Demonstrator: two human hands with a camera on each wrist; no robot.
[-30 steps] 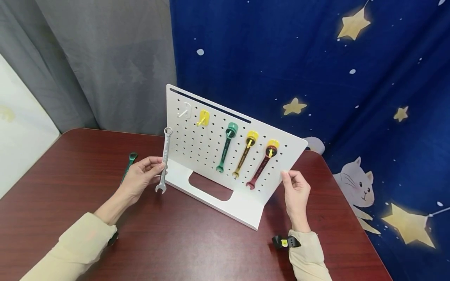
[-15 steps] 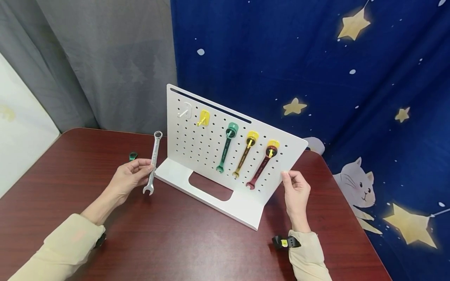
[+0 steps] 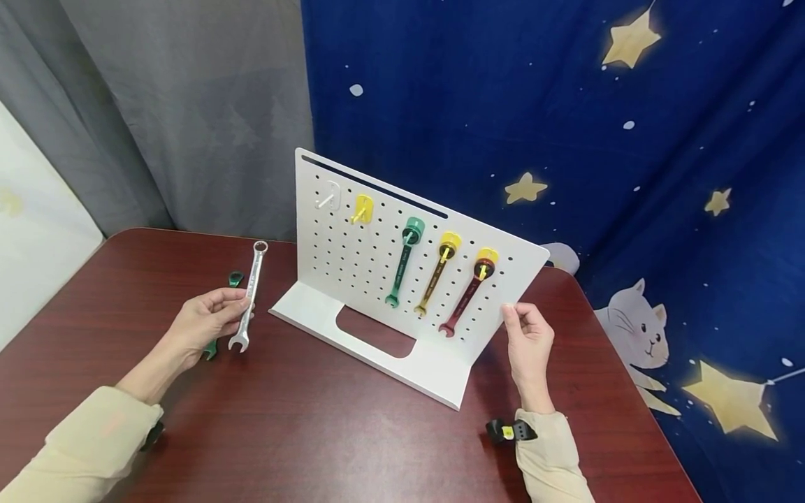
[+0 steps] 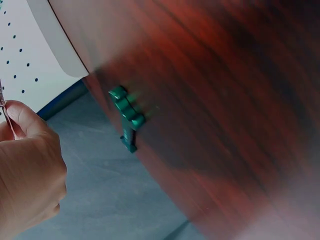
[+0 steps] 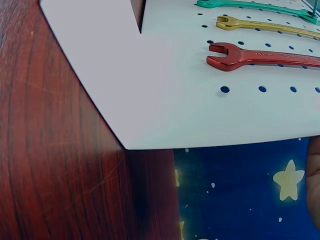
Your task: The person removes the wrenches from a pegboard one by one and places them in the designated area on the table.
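In the head view my left hand [image 3: 207,321] pinches a silver combination wrench [image 3: 250,293] between thumb and fingers, ring end up, open jaw down. It is held left of a white pegboard stand [image 3: 327,255]. Behind that hand, partly covered by it, a green wrench [image 3: 235,279] lies on the table; the left wrist view shows this green wrench [image 4: 127,120] too. My right hand [image 3: 530,342] grips the board's right edge between thumb and fingers. Three wrenches hang from hooks: a green one [image 3: 399,276], a gold one [image 3: 432,285] and a red one [image 3: 461,307].
At the board's upper left, a white hook [image 3: 327,201] and a yellow hook [image 3: 361,212] carry nothing. The stand's foot [image 3: 377,356] has a cut-out and rests on a dark red wooden table [image 3: 352,447]. Grey and blue curtains [image 3: 428,91] hang behind.
My left hand has moved left, away from the board, carrying the silver wrench. More of the green wrench on the table now shows. My right hand stays on the board's edge.
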